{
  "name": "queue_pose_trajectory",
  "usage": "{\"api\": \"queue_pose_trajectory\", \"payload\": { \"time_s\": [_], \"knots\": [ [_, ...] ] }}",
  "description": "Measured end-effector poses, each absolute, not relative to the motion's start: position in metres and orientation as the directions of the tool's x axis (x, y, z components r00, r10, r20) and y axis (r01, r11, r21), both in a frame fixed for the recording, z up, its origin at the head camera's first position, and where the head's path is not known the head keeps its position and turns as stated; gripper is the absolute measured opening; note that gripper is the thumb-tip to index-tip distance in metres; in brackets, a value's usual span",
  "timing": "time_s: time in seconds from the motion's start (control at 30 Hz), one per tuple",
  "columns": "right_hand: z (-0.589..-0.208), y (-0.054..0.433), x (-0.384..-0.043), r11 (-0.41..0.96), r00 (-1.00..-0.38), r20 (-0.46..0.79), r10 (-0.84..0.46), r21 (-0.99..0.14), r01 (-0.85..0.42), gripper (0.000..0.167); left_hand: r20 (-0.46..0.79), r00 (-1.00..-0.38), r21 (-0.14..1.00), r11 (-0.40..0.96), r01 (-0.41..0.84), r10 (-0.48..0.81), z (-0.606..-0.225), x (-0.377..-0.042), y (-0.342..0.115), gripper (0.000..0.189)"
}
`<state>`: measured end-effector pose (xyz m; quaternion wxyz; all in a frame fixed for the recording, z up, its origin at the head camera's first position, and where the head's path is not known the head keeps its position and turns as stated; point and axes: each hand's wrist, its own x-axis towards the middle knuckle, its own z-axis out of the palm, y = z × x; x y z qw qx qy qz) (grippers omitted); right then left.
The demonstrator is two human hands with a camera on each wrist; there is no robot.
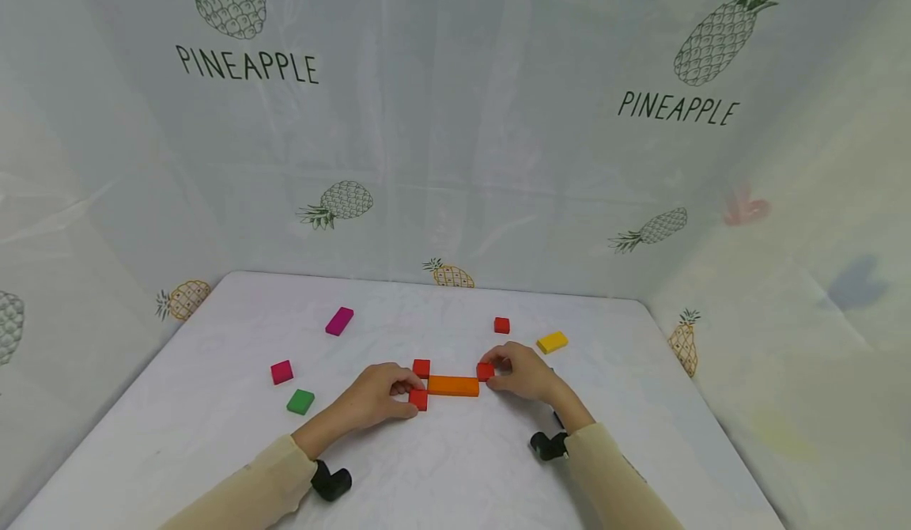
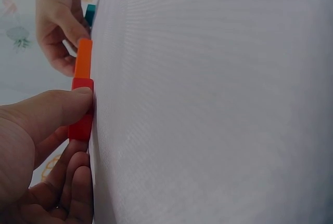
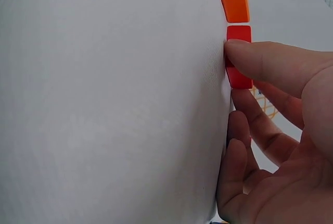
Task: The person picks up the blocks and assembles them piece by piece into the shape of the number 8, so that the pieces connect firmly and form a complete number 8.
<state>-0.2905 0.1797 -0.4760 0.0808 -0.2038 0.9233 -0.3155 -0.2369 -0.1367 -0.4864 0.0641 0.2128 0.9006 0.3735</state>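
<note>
An orange bar-shaped block (image 1: pixel 453 387) lies crosswise on the table between both hands. At its left end are two red blocks, a far one (image 1: pixel 421 369) and a near one (image 1: pixel 418 400). My left hand (image 1: pixel 376 395) pinches the near one, its thumb (image 2: pixel 73 104) lying along the side. At the bar's other end my right hand (image 1: pixel 523 372) pinches another red block (image 1: pixel 485 372) between thumb and fingers. A narrow gap separates this red block (image 3: pixel 241 80) from the orange block (image 3: pixel 234 0) in the right wrist view.
Left on the white table (image 1: pixel 213 435) lie a magenta block (image 1: pixel 339 321), a pinkish-red block (image 1: pixel 281 372) and a green block (image 1: pixel 300 402). Beyond the right hand are a loose red block (image 1: pixel 501 325) and a yellow block (image 1: pixel 552 342). A pineapple-print curtain (image 1: pixel 455 119) rises behind.
</note>
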Motion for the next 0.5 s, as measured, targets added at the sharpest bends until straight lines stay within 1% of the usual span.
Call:
{"api": "queue_pose_trajectory", "payload": {
  "time_s": [0.5],
  "knots": [
    [-0.4766, 0.1796, -0.2915, 0.718, -0.909, -0.031, -0.416, -0.624, -0.308, 0.027, 0.043, -0.902, 0.697, 0.634, 0.335, 0.430, -0.4872, -0.2375, -0.1371, 0.028]
  ]
}}
